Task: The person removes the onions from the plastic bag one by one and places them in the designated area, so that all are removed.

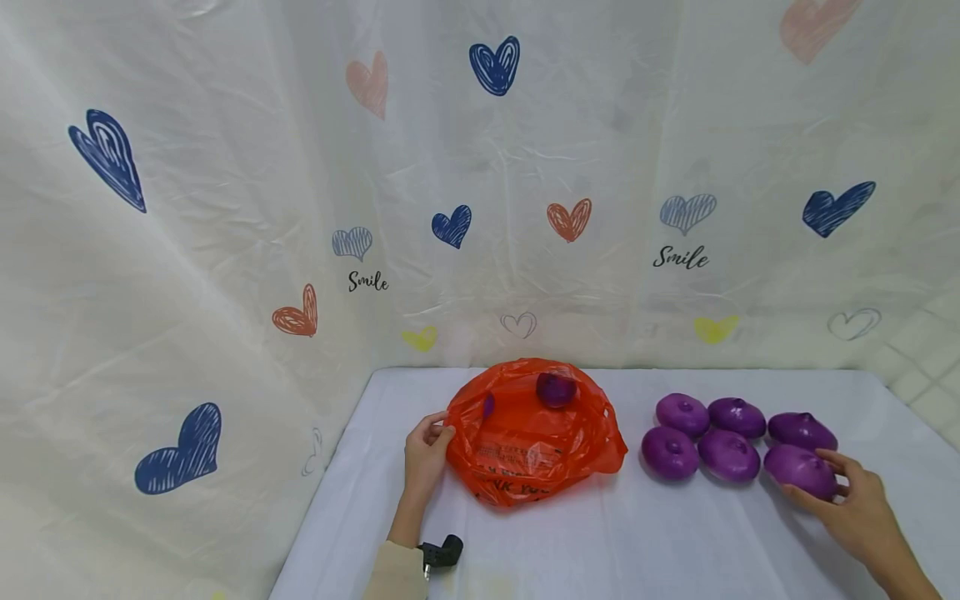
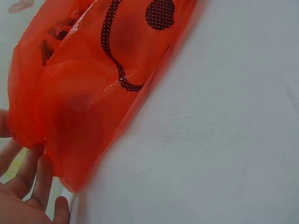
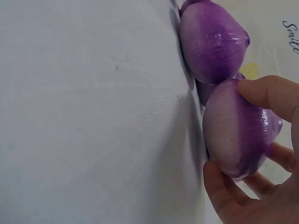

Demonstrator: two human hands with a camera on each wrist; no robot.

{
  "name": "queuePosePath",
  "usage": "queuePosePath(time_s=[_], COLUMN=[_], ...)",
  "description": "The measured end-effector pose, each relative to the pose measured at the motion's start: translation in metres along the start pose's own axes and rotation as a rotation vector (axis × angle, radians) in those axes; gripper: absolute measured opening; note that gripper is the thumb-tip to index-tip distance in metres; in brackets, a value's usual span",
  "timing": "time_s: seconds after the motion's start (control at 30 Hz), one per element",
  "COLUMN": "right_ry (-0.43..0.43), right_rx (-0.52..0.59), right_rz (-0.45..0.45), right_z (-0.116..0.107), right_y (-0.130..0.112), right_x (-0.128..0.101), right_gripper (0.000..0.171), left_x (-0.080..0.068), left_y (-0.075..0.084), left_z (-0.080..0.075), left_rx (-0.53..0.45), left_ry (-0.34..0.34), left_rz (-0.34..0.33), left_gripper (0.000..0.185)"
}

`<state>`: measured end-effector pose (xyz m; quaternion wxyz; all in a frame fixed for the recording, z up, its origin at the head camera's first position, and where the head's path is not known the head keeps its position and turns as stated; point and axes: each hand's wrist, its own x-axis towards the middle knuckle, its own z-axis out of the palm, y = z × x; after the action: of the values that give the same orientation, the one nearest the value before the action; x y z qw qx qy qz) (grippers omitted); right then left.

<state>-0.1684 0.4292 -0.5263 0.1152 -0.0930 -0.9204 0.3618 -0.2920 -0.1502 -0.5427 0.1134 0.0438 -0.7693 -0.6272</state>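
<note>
The right hand (image 1: 855, 500) lies nearest, low at the right edge of the counter (image 1: 600, 533), its fingers curled round the closest purple onion (image 1: 798, 469). The grip is closed on that onion: in the right wrist view the thumb (image 3: 268, 93) presses its top while the fingers (image 3: 224, 196) cup it from beneath, and the onion (image 3: 238, 128) sits fully within the hand. Its flat, rounded body lies crosswise to the grip, with the paler side turned toward the counter.

Just beyond the grip another onion (image 3: 212, 42) touches the held one, and the rest of the group (image 1: 712, 437) spreads away to the grip's left in two short rows, packed close together.

Farther to the grip's left, well apart across bare white cloth, the orange plastic bag (image 1: 532, 433) lies slumped with its mouth open upward. The left hand (image 1: 426, 454) is by far the nearer to it: its fingers (image 2: 42, 179) pinch the bag's near left rim, holding the mouth open, as the left wrist view shows with the orange film (image 2: 93, 93) bunched against the fingertips. One purple onion (image 1: 556, 388) rests already inside, at the bag's far side.

So the held onion lies to the right of the bag, with the left hand on the bag's opposite edge. Behind everything hangs a white curtain (image 1: 300, 167) printed with hearts.
</note>
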Motion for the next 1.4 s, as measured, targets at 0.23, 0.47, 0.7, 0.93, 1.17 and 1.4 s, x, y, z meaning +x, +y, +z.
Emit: queuePosePath(time_s=[0.23, 0.47, 0.7, 0.93, 1.17, 1.4], right_ry=[-0.050, -0.031, -0.024, -0.005, 0.057, 0.124], right_rx=[-0.001, 0.002, 0.017, -0.072, -0.154, -0.070], right_rz=[-0.018, -0.047, -0.053, -0.031, -0.038, -0.142], right_z=[0.002, 0.003, 0.004, 0.003, 0.000, -0.001], right_y=[0.002, -0.001, 0.001, -0.002, -0.015, -0.051], right_x=[0.001, 0.001, 0.000, -0.003, -0.004, -0.004], right_gripper=[0.087, 0.083, 0.083, 0.089, 0.089, 0.081], left_x=[0.000, 0.000, -0.001, -0.003, -0.003, -0.001], left_y=[0.002, 0.003, 0.002, 0.003, 0.003, 0.001], left_z=[0.000, -0.001, -0.001, 0.000, 0.000, -0.001], left_rx=[-0.007, -0.016, -0.016, -0.004, -0.015, -0.021], left_ry=[0.002, 0.008, 0.003, 0.004, 0.000, -0.003], left_rz=[0.009, 0.002, 0.004, -0.005, 0.002, 0.011], left_gripper=[0.024, 0.023, 0.024, 0.023, 0.024, 0.025])
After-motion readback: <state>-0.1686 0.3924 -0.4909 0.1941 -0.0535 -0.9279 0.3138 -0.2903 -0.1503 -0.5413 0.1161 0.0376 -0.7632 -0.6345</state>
